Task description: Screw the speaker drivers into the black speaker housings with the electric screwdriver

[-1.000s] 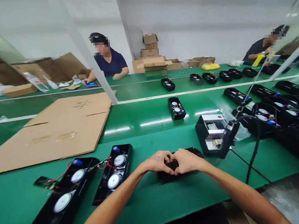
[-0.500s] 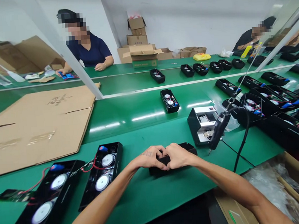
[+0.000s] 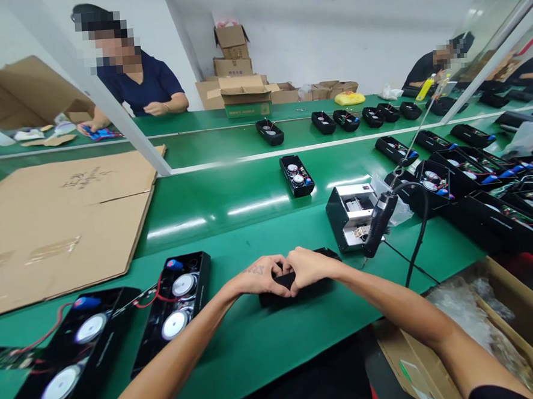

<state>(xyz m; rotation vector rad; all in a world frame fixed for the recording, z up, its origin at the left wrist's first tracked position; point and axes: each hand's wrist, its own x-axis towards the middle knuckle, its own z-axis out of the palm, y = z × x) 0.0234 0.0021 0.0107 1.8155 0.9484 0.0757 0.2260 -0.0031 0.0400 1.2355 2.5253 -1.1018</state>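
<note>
A black case [image 3: 272, 299] lies on the green table in front of me, partly covered by both hands. My left hand [image 3: 264, 276] is at its left part, thumb and fingers curled onto it. Against it, my right hand [image 3: 307, 268] grips the case near the middle, fingertips of the two hands meeting. What lies between the fingertips is too small to tell. To the left stand two open black cases [image 3: 201, 291] [image 3: 105, 354] with round white speakers, red wires and blue parts.
A black and silver machine [image 3: 351, 218] stands right of my hands, beside a hanging electric screwdriver [image 3: 380, 224]. Flat cardboard [image 3: 69, 217] lies left. Many open cases fill the right. A carton with plastic bags [image 3: 527, 328] is at lower right. Two people sit opposite.
The view has shifted slightly, so most things appear a little further left. Both hands stay on the black case, with their fingertips still together.
</note>
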